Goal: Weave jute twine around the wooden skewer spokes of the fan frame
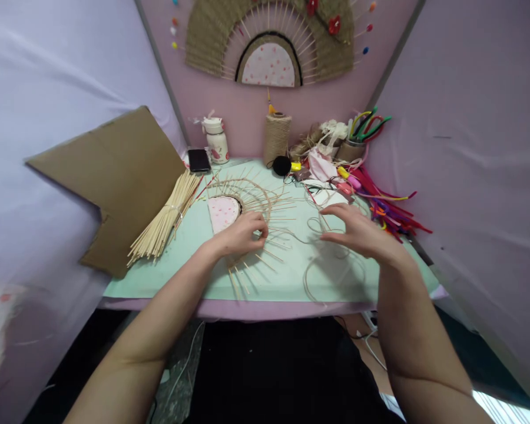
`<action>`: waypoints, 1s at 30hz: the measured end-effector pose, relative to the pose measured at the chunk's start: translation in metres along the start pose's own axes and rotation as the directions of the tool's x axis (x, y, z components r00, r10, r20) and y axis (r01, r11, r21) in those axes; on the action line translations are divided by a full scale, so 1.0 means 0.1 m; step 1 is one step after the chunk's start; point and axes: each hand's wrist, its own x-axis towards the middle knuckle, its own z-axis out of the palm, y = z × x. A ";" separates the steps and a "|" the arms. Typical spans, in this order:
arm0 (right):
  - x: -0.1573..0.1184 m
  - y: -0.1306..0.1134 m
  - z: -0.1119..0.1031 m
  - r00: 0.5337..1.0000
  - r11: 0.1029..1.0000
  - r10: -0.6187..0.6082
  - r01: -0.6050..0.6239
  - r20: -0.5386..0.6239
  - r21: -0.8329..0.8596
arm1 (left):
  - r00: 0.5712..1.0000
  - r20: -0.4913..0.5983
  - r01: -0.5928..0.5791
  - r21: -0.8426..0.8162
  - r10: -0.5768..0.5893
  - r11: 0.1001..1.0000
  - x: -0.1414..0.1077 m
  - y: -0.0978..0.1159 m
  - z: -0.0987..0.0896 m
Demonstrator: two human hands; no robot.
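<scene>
A half-round fan of thin sticks (277, 207), with twine woven in an arc across them, lies on the table. Its base is a white half-disc with pink spots (223, 212) and a dark edge. My left hand (246, 231) rests over the fan's near side, thumb and fingers curled together on the sticks; the exact grip is partly hidden. From there a loose strand of twine (297, 237) runs right into loops. Above those loops hovers my right hand (357, 231), thumb and fingers spread apart, with nothing visibly gripped between them.
To the left lie a bundle of sticks (165, 221) and a cardboard sheet (115, 182). A phone (198, 160), bottle (216, 140) and twine spool (277, 138) stand at the back. Pipe cleaners (391, 215) and scissors (373, 126) are right. A finished fan (269, 62) hangs behind.
</scene>
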 end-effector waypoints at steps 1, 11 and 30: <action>0.02 -0.10 0.08 0.999 0.998 -0.023 0.024 -0.023 0.064 | 1.000 -0.003 0.000 -0.003 0.000 1.000 -0.01 0.00 0.00; 0.35 -0.44 0.91 0.995 0.987 0.096 -0.094 -0.011 0.127 | 0.999 -0.034 -0.008 -0.029 0.007 1.000 -0.09 0.03 0.03; 0.18 -0.33 0.68 0.938 0.787 0.238 -0.033 -0.253 0.616 | 1.000 -0.004 0.014 -0.043 -0.015 0.999 -0.18 -0.03 0.16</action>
